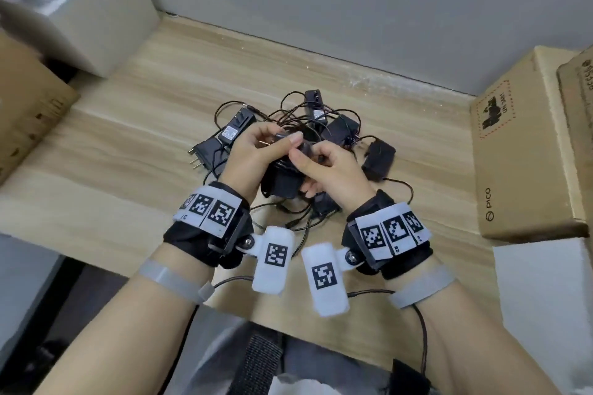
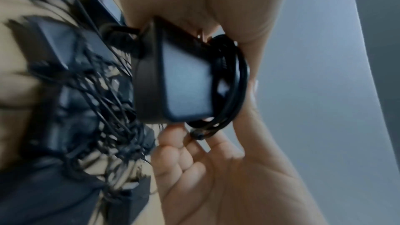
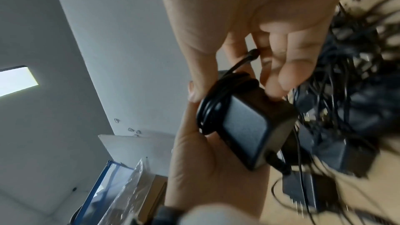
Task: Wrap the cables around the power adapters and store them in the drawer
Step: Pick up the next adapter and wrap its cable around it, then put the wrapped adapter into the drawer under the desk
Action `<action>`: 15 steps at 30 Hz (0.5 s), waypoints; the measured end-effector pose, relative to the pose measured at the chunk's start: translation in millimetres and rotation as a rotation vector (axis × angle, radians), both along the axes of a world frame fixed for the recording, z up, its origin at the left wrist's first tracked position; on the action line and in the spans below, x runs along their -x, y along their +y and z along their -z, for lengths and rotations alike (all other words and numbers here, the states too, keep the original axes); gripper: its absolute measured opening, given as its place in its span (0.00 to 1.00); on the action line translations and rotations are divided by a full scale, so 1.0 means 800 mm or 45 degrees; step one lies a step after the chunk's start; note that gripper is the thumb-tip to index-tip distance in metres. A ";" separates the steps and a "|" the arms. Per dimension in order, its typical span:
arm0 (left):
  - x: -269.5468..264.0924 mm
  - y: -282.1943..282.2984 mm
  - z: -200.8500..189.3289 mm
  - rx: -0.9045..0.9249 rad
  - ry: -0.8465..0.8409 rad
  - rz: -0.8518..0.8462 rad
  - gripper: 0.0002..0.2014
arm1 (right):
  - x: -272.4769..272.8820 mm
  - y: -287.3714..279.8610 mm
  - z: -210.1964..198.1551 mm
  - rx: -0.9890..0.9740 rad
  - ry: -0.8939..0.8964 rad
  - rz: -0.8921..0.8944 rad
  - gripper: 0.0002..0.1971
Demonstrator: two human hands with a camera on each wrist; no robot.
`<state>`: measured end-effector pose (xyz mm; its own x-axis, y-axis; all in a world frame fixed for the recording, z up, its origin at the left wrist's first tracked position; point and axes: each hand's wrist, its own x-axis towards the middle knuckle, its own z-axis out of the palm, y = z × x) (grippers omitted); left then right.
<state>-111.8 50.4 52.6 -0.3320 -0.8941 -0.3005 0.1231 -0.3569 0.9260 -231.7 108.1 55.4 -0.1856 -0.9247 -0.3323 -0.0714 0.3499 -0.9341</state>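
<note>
Both hands meet just above the near edge of the pile. Curled fingers of the left hand [image 1: 253, 151] and right hand [image 1: 324, 167] clamp one black power adapter [image 2: 186, 81] between them, apparently to keep its wound cable [image 2: 233, 78] from springing loose while the plug end gets tucked. Beyond lies the tangled pile of adapters [image 1: 324, 125] on the wooden table [image 1: 128, 125]. Right, closed cardboard boxes [image 1: 513, 138] hide their contents; no drawer shows.

I can read "PICO" on the side of the cardboard box [image 1: 500, 151]; its other print is too blurred for me.
</note>
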 end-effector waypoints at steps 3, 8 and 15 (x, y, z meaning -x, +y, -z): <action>-0.047 0.008 0.018 -0.002 -0.060 -0.121 0.16 | -0.035 -0.009 0.013 -0.049 -0.178 -0.116 0.11; -0.139 0.026 0.039 -0.019 -0.104 -0.284 0.12 | -0.121 -0.020 0.031 -0.129 -0.217 -0.341 0.09; -0.320 0.069 0.054 -0.099 -0.222 -0.487 0.09 | -0.287 -0.025 0.047 -0.215 -0.099 -0.725 0.10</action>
